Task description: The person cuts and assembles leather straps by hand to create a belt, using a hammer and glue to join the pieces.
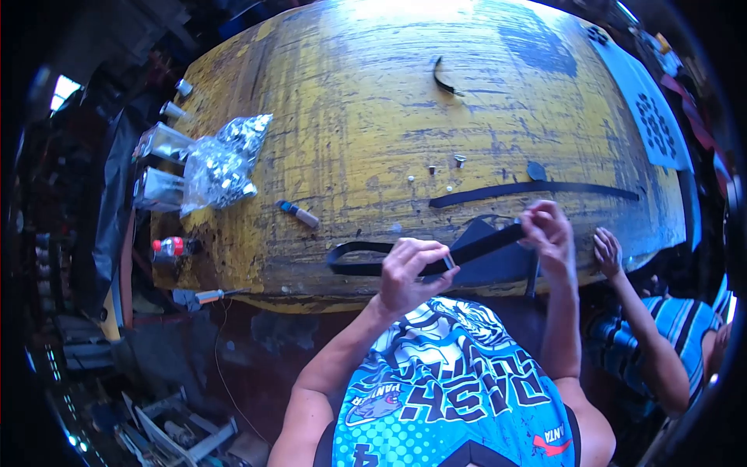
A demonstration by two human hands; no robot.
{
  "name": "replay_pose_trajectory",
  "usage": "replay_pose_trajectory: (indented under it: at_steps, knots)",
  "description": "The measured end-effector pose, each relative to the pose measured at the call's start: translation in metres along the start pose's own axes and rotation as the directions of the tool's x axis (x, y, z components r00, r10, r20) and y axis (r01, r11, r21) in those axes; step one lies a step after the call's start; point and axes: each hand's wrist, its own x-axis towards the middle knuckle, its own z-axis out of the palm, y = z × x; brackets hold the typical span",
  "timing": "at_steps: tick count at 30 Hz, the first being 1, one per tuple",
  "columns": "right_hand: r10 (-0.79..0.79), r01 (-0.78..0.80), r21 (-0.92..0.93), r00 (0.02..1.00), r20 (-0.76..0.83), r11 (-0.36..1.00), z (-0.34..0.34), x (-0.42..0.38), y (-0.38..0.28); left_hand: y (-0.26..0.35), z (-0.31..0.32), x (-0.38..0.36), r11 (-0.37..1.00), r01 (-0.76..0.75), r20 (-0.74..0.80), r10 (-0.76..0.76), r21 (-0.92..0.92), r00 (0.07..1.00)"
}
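Observation:
A black strap (490, 244) runs between my two hands above the front edge of the yellow table (342, 156). My left hand (414, 268) is closed on the strap beside a small metal piece (449, 261), and the strap loops out to the left of it. Fingers pinched, my right hand (548, 233) holds the strap's other end. Under the strap lies a dark flat sheet (498, 268). Another black strap (537, 187) lies flat just beyond, near a dark rounded piece (536, 170) and small metal parts (460, 160).
Bags of shiny metal parts (226, 163), a marker-like tube (298, 213), a red-capped bottle (170, 247) and a screwdriver (210, 296) are at the left. A curved black strip (442, 79) lies far back. Another person's hand (608, 251) rests at the right edge.

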Motion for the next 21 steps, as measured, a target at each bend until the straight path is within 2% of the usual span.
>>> replay_pose_trajectory:
  at_steps: [2,3,6,8,11,14,16,18,19,21]
  knots:
    - [-0.129,0.128,-0.022,0.989,-0.074,0.992,-0.034,0.008,0.015,0.004,-0.001,-0.005,1.000,0.004,-0.031,-0.004,-0.002,0.999]
    - [-0.119,0.105,-0.102,0.982,-0.148,0.989,-0.046,0.008,0.009,0.005,-0.004,-0.006,1.000,0.002,-0.041,-0.002,0.009,0.999]
    - [-0.143,0.114,-0.158,0.971,-0.190,0.981,-0.091,0.019,-0.003,0.010,-0.012,-0.009,1.000,0.023,-0.062,-0.022,0.014,0.998]
    - [-0.225,0.183,-0.175,0.939,-0.260,0.967,-0.107,0.030,-0.011,0.009,-0.017,-0.007,0.999,0.050,-0.091,-0.049,0.005,0.995]
    - [-0.268,0.238,-0.161,0.943,-0.199,0.958,-0.135,0.054,-0.020,0.008,-0.023,-0.002,0.990,0.121,-0.067,-0.126,-0.075,0.990]
    - [-0.192,0.194,0.014,0.978,-0.086,0.981,-0.119,0.079,-0.054,-0.009,-0.021,0.009,0.954,0.163,-0.002,-0.169,-0.251,0.986]
    - [-0.190,0.184,-0.132,0.981,-0.030,0.974,-0.069,0.089,-0.076,-0.013,-0.027,0.031,0.881,0.350,0.117,-0.329,-0.318,0.937]
    - [-0.183,0.176,0.077,0.979,0.090,0.981,-0.033,0.091,-0.096,-0.018,-0.029,0.054,0.779,0.426,0.076,-0.443,-0.461,0.893]
    - [-0.218,0.207,0.135,0.973,0.071,0.969,-0.029,0.092,-0.105,-0.027,-0.037,0.058,0.770,0.432,0.116,-0.432,-0.470,0.895]
    - [-0.284,0.265,0.255,0.958,0.041,0.930,-0.024,0.095,-0.118,-0.033,-0.052,0.064,0.738,0.469,0.059,-0.507,-0.486,0.860]
